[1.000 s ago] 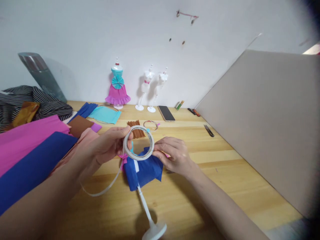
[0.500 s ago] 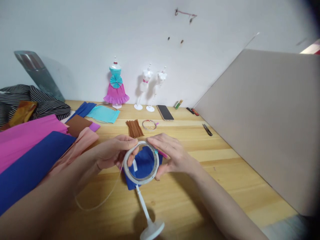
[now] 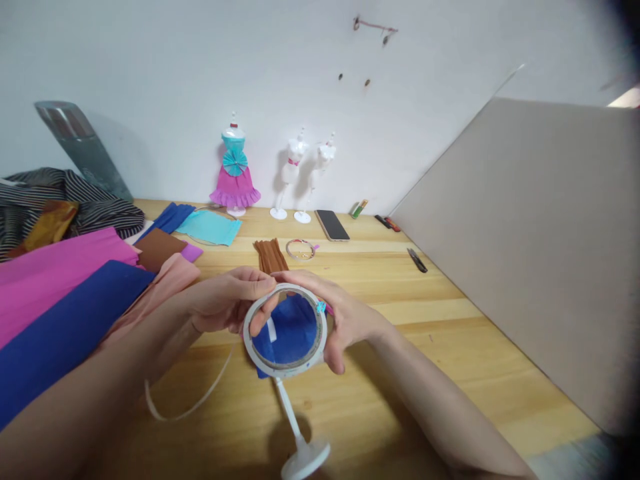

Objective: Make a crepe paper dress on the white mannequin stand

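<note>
Both my hands hold a white roll of tape above the wooden table. My left hand pinches the roll's upper left rim. My right hand curls round its right side. A loose white strip of tape hangs from the roll down to the left. Seen through the ring is blue crepe paper wrapped on a small white mannequin stand, whose round foot rests near the table's front edge.
Pink, blue and peach crepe sheets lie at the left. At the back stand a dressed mini mannequin and two bare white ones. A phone, brown pleated paper, a ring and snips lie nearby. A grey board leans at right.
The tape roll came down and nearer, tilting flatter over the blue paper. My right hand shifted from the roll's lower right edge to wrap round its right side.
</note>
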Demonstrator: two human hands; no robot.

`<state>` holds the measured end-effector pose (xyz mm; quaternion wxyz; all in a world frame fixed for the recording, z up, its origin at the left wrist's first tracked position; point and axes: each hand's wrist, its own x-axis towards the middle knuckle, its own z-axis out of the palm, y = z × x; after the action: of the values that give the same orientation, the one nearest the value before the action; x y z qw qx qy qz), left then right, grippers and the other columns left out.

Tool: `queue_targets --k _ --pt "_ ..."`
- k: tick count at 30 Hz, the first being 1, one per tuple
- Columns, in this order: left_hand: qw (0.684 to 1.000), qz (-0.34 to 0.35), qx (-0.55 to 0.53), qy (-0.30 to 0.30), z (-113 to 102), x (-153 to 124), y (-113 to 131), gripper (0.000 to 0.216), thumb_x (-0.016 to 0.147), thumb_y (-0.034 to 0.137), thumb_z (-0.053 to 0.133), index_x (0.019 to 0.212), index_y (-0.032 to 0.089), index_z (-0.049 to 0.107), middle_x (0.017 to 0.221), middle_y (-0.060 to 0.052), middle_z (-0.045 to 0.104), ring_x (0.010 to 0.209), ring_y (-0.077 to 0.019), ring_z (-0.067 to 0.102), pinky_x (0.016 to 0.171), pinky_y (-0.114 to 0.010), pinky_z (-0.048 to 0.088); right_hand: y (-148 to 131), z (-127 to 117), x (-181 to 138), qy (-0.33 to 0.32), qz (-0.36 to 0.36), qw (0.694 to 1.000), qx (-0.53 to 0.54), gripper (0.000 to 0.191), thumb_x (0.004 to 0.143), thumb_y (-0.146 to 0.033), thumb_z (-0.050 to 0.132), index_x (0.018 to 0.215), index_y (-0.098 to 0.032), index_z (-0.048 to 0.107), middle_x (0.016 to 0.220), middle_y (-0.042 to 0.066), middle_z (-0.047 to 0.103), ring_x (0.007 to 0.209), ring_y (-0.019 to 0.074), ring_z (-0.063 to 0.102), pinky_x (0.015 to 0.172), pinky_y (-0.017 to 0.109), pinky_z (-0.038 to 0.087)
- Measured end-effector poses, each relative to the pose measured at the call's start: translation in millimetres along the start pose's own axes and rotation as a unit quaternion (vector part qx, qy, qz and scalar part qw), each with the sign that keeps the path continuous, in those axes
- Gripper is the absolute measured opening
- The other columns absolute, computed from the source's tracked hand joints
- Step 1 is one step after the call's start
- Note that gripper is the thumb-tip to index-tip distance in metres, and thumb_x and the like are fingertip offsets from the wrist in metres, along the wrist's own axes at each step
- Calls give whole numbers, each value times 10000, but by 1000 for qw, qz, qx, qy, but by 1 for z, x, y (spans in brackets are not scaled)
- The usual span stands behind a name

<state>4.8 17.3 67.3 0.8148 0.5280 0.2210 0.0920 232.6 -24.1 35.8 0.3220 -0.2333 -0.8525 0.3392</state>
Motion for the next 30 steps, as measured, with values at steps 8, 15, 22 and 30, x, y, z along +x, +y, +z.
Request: queue_targets --k 8,15,22,30 --pt "998 28 -16 58 -8 -6 4 428 663 533 728 589 139 575 386 -13 510 341 -71 385 326 -177 182 9 -10 -15 147 82 970 176 965 550 -848 544 1245 -179 565 1137 152 651 946 253 633 837 386 493" --pt "998 28 -20 60 -11 -7 7 391 713 487 708 613 125 599 423 -35 569 319 -63 415 313 -160 204 -32 4 -4 167 155 974 -13 380 860 -509 552 919 -147 650 729 31 603 650 139 543 596 258 443" --pt "995 38 -21 86 -13 -4 8 367 714 455 718 625 119 601 449 -42 590 326 -73 454 319 -152 241 -37 9 -1 208 120 957 -160 295 901 -232 413 608 -199 396 550 -41 382 493 89 358 480 229 298" --pt "983 97 -3 156 -21 -10 16 312 799 398 627 644 131 589 483 -15 561 386 -72 456 358 -155 274 7 -44 -40 305 314 865 -244 398 893 -405 394 560 -222 274 521 -53 263 483 96 284 476 249 242"
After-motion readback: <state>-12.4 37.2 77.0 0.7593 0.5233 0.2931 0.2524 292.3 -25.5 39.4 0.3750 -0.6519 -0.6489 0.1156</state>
